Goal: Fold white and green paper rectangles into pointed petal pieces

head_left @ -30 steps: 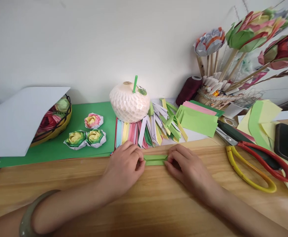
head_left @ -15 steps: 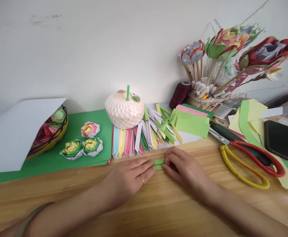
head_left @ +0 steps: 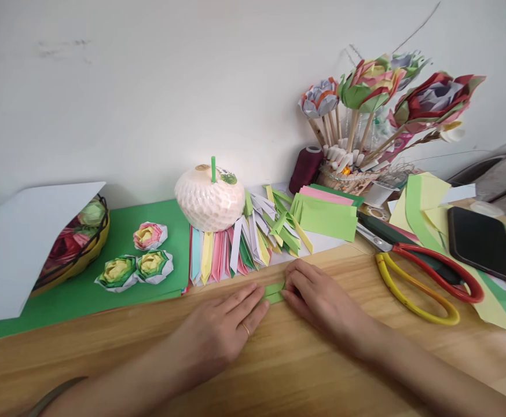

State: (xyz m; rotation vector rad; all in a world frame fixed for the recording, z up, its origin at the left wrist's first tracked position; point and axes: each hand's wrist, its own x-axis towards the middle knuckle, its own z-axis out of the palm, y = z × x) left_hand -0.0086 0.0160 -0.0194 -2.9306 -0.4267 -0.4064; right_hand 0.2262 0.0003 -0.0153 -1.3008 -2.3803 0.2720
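On the table (head_left: 296,376), the green paper strip (head_left: 274,292) is pressed by the flat, outstretched left hand (head_left: 229,324) at 9 o'clock and pinched by the right hand (head_left: 316,301) at 3. At 11 o'clock, a leafy mark (head_left: 228,177), too small to read, is borne by the white pot (head_left: 207,202).

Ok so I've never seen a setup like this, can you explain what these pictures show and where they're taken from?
There's no machine here, just a person's two bare hands. Every picture comes from one camera worn on the head, looking forward and down.

On the wooden table, the left hand rests with fingers extended on a green paper strip, and the right hand pinches its other end.

Behind lie folded paper pieces and a white, textured round object. Three paper flowers sit on a green sheet to the left; scissors and a phone are on the right.
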